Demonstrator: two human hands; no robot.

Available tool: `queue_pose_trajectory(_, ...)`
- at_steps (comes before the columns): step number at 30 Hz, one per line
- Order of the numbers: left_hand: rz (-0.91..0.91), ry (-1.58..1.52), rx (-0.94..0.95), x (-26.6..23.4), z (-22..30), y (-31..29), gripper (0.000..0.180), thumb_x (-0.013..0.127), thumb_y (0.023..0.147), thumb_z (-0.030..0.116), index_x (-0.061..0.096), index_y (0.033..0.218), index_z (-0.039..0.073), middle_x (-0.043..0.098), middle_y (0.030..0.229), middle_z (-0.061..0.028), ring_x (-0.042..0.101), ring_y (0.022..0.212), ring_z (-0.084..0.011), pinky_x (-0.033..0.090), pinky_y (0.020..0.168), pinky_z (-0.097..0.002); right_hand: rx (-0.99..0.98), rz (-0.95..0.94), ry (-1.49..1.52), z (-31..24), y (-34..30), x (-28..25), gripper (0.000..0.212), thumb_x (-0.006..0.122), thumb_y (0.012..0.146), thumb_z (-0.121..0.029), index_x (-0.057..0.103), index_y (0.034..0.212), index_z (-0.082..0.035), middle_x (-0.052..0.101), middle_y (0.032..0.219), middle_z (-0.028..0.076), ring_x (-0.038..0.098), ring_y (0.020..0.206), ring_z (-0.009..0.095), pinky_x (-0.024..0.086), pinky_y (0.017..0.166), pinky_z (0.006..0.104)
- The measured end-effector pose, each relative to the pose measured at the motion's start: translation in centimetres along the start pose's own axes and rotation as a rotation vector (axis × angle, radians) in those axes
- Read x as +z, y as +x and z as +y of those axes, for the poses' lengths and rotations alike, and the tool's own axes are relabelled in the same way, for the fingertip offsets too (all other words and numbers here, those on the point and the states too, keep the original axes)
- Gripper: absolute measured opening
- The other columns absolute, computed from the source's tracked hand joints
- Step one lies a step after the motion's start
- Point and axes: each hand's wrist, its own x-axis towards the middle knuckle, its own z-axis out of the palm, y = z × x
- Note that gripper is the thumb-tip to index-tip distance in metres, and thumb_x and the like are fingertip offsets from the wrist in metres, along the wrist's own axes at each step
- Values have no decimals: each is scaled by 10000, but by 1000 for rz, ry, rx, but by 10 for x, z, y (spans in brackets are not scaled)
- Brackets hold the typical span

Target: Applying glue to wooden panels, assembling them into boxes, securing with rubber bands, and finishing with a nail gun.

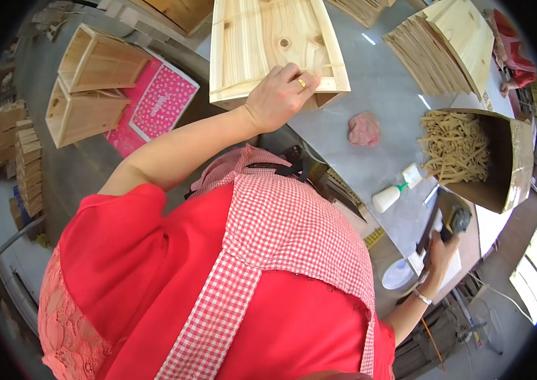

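Note:
My left hand has its fingers curled over the near edge of a pale wooden box with a dark knot in its panel. The box lies at the top middle, partly over the grey tabletop. Far to the right, my right hand is closed round a dark, bulky hand tool that looks like a nail gun, at the table's near right edge. Its fingers are partly hidden by the tool. Left of it lie a white bottle with a green neck and a white round lid.
A crumpled pink cloth lies mid-table. On the right, a cardboard box holds many tan strips. Behind it stands a stack of thin wooden boards. At left, wooden boxes sit beside a pink patterned carton. A red-sleeved person is at far right.

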Motion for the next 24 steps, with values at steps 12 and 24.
queue_pose_trajectory(12,46,-44,-54,5,-2,-4,384,603,779,111,646,1138,-17,605,990,-41,554,933,-203,482,745,-306,-758,-411,-74,-269,-37,99,274,802,793,-133,701,992,25,732,824,108,676,721,158,539,709,322)
queue_pose_trajectory(24,89,-94,-29,2,-6,-4,389,605,782,144,660,1125,-33,615,957,-35,552,931,-189,469,739,-282,-740,-428,-161,-285,-28,113,269,799,812,-165,714,1004,4,723,804,106,649,691,160,534,716,327)
